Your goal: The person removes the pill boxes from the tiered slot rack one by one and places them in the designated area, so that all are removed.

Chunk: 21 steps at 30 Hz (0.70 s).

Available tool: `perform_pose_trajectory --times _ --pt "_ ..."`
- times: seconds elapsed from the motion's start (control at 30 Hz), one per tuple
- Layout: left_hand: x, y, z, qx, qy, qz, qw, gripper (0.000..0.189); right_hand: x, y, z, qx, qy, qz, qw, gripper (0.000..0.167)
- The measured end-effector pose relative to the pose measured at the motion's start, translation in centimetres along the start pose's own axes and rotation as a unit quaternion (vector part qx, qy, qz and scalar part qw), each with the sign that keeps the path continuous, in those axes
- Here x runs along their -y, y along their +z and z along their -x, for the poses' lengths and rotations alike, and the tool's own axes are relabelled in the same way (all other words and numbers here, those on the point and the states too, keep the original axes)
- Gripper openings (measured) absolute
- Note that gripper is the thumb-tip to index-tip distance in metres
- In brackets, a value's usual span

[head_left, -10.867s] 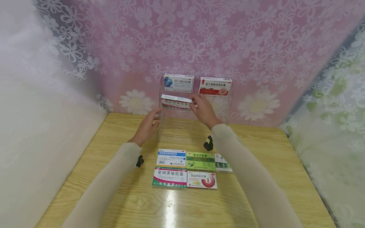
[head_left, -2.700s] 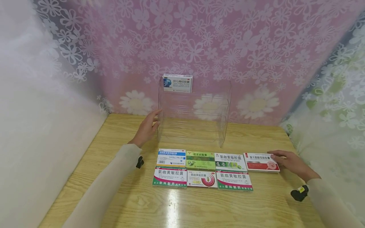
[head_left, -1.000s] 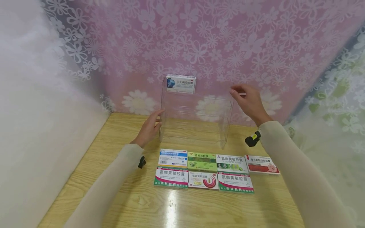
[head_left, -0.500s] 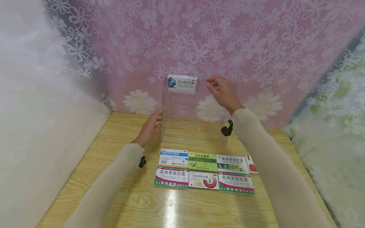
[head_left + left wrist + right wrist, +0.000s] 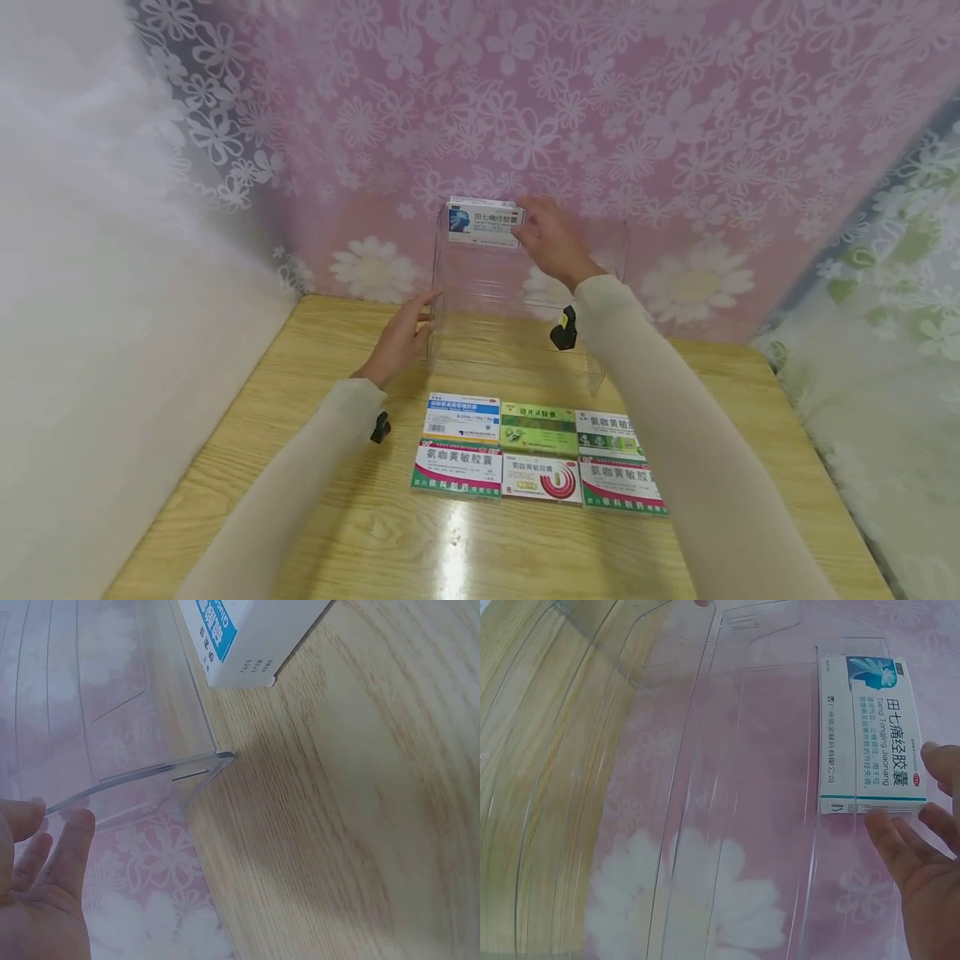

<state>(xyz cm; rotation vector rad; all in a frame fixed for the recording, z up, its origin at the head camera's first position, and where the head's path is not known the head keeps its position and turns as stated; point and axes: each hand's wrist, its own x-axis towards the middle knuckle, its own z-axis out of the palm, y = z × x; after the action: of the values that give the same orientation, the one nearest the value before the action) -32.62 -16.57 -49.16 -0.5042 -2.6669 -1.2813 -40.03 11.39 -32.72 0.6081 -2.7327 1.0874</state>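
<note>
A clear tiered display rack (image 5: 487,342) stands at the back of the table. One white medicine box (image 5: 480,225) with a blue picture leans on its top tier, at the left. My right hand (image 5: 551,237) pinches the right end of this box, fingertips at its upper corner and side; in the right wrist view the hand (image 5: 930,847) bends round that end. With fairly straight fingers my left hand (image 5: 401,333) touches the rack's left side; in the left wrist view its fingertips (image 5: 79,817) lie at the clear panel's edge.
Several flat medicine boxes lie in two rows before the rack, among them a blue-white one (image 5: 463,417), a green one (image 5: 538,427) and one with red rings (image 5: 542,477). My right sleeve (image 5: 675,400) crosses over the row's right end. A flowered curtain (image 5: 600,108) hangs behind.
The pink-green box and the red-white box have gone from the rack to the table rows. My right hand has since moved left to the white box; my left hand stays at the rack.
</note>
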Motion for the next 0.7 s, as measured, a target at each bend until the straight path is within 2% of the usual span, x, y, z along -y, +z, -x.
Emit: perform_pose_trajectory --times 0.27,0.47,0.7 --pt "0.0 0.2 0.0 -0.005 0.002 -0.001 1.0000 0.062 0.5 0.7 -0.3 -0.042 0.000 0.035 0.9985 0.050" --pt "-0.1 0.2 0.0 -0.003 -0.001 0.003 1.0000 0.062 0.3 1.1 -0.5 -0.052 0.013 0.044 0.9976 0.039" --pt "0.1 0.0 -0.1 -0.003 0.009 0.000 1.0000 0.062 0.6 0.6 -1.1 -0.066 -0.019 0.049 0.9964 0.031"
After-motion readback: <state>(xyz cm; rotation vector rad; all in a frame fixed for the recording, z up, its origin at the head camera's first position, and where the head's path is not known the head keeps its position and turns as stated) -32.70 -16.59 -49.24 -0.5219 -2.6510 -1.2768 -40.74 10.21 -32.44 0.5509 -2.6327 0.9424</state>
